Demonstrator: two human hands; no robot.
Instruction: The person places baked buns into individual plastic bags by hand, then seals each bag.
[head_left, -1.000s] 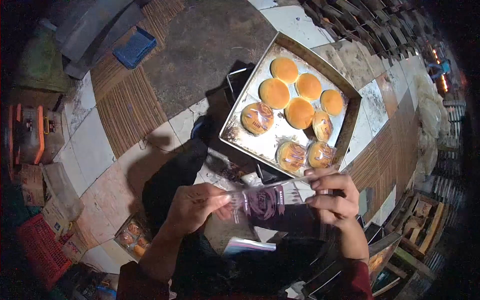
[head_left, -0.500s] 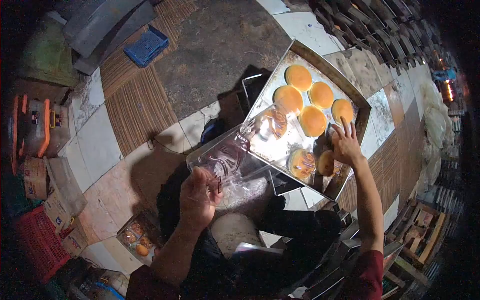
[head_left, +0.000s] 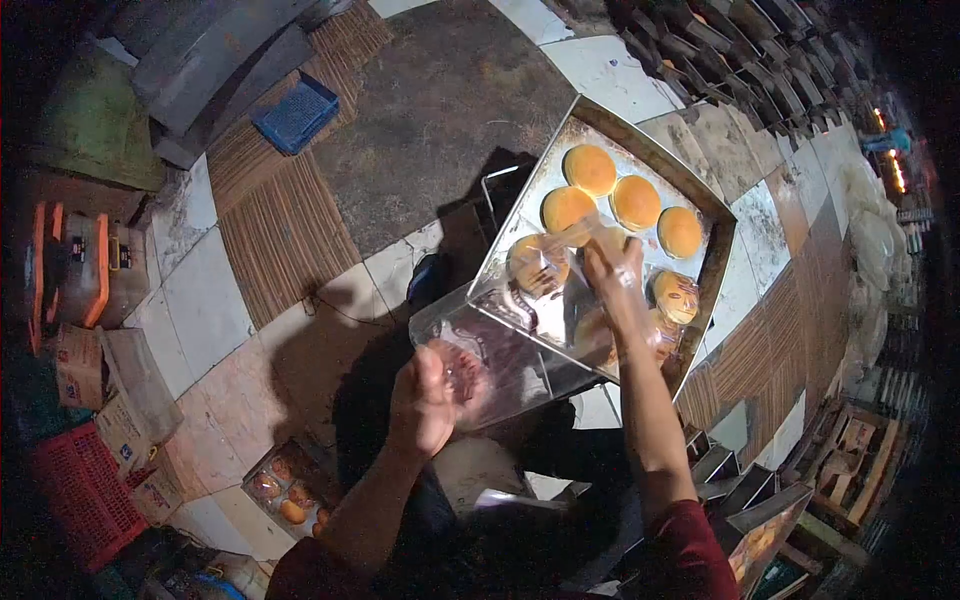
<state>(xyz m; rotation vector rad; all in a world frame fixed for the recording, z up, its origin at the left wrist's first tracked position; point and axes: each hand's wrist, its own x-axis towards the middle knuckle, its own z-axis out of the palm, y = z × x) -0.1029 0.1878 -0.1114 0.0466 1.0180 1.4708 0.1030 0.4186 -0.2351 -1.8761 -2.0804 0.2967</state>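
Observation:
My left hand point(head_left: 425, 400) is closed on clear printed plastic bags point(head_left: 500, 350), which reach over the near left edge of a metal tray point(head_left: 712, 290). Over the middle of the tray is my right hand point(head_left: 612, 270), its fingers curled and slightly blurred. They hide whatever they hold, and a bag's clear edge lies close by. Round golden buns sit on the tray, among them one bun point(head_left: 590, 170) at the far corner and another bun point(head_left: 680, 232) at the right. A bun with printed film over it point(head_left: 675, 297) lies right of my right wrist.
A blue plastic basket point(head_left: 296, 112) is on the floor beyond the tray. At the lower left are a box of wrapped baked goods point(head_left: 285, 485) and a red crate point(head_left: 88, 490). Stacked metal trays point(head_left: 735, 70) line the upper right. A wooden crate point(head_left: 850, 470) stands at the right.
My right hand has moved left from the tray's right side to its middle, and its spread fingers have curled. The film-covered bun it hid now shows. My left hand and the bags shifted slightly right.

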